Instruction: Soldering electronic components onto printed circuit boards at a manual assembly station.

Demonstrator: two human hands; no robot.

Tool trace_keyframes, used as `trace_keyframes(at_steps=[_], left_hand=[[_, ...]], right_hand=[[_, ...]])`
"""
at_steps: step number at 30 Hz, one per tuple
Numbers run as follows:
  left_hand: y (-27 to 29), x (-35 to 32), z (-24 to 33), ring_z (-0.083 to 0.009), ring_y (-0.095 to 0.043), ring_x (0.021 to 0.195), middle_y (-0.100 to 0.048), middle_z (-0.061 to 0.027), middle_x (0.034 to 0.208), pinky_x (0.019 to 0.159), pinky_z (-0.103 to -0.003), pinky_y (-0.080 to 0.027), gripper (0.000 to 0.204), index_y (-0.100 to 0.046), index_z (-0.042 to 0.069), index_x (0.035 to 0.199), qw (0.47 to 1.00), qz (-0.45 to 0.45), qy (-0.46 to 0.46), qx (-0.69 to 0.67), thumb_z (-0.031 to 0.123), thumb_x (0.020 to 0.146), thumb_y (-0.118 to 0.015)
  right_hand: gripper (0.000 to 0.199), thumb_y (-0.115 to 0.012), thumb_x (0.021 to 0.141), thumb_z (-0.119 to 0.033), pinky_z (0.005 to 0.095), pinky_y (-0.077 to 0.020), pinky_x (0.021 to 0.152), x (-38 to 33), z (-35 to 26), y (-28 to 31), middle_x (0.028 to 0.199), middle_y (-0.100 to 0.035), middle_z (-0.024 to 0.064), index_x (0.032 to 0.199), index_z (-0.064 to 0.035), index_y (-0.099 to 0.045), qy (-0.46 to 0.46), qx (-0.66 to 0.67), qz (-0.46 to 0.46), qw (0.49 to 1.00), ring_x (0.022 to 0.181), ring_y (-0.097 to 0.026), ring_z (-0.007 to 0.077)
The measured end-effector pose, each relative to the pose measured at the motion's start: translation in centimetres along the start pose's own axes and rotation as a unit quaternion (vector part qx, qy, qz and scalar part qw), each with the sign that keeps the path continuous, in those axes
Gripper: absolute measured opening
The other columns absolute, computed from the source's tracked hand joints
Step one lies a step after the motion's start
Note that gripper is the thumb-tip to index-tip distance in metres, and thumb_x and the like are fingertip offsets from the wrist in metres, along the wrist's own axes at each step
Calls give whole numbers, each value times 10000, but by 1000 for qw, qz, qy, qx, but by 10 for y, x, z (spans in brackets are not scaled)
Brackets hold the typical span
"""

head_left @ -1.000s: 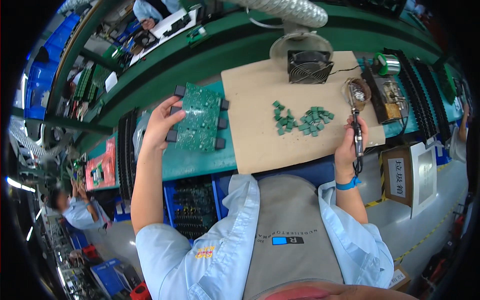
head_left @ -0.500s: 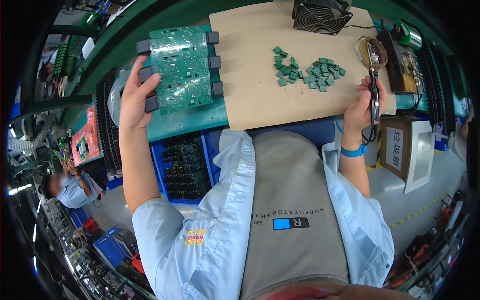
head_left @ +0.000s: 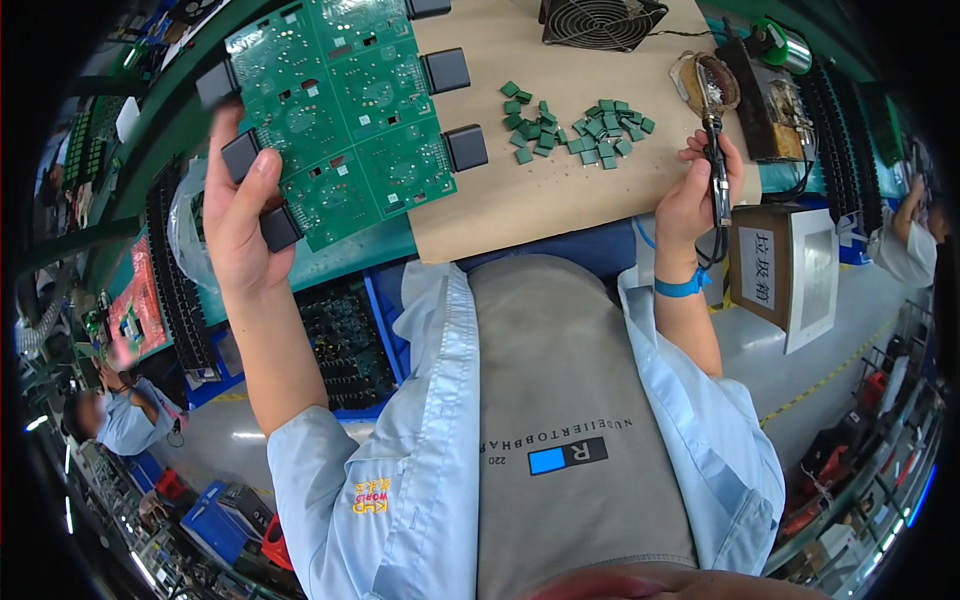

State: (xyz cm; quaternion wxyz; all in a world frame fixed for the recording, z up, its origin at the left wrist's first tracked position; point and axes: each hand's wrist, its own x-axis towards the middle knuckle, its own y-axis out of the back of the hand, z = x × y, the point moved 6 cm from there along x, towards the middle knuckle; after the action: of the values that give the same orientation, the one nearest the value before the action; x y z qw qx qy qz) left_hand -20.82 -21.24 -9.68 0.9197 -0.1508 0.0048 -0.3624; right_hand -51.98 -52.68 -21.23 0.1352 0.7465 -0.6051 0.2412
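Green circuit board (head_left: 345,110) with black blocks along its edges, gripped at its left edge by left hand (head_left: 240,215), tilted over tan mat (head_left: 560,190). Right hand (head_left: 695,195) clenched round soldering iron (head_left: 716,150). Loose green components (head_left: 580,122) heaped on mat. Blue bin (head_left: 340,340) under surface holds dark boards.

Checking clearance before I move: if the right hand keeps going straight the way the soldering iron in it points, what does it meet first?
Likely the iron's holder: the right hand grips the soldering iron, tip aimed there. Depth unclear.
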Motion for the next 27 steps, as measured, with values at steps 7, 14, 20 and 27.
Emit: trace_keyframes(at_steps=[7,14,20,27], left_hand=[[-6,3,-3,-227,-706,1009,-657,-195,1292,868,-324,-569,612,-324,4,1548,998,-22,-45,-24,68,1000,-587],[-15,2,-2,-223,-716,996,-656,-196,1301,865,-333,-575,577,-328,-3,1539,995,-16,-62,-75,132,1039,-583],[-22,2,1,-225,-721,980,-660,-181,1299,858,-346,-580,517,-376,-6,1510,991,37,-87,-99,177,1064,-562],[-13,1,-22,-235,-700,1065,-663,-168,1304,922,-370,-560,431,-457,-10,1465,989,61,-45,-130,146,1069,-521]], right_hand=[[388,-470,971,-36,314,-529,855,0,1,0,1186,-654,203,1353,6,-521,3,5,5,1000,988,-627,225],[388,-464,964,-33,308,-531,849,2,1,0,1175,-662,200,1344,4,-533,6,6,-4,1000,982,-634,226],[375,-488,972,-51,315,-539,840,2,1,0,1160,-665,189,1342,-2,-528,11,-11,0,1000,967,-644,221],[362,-531,964,-56,322,-544,843,5,-11,0,1112,-684,185,1320,8,-544,31,-5,-9,999,948,-656,231]])
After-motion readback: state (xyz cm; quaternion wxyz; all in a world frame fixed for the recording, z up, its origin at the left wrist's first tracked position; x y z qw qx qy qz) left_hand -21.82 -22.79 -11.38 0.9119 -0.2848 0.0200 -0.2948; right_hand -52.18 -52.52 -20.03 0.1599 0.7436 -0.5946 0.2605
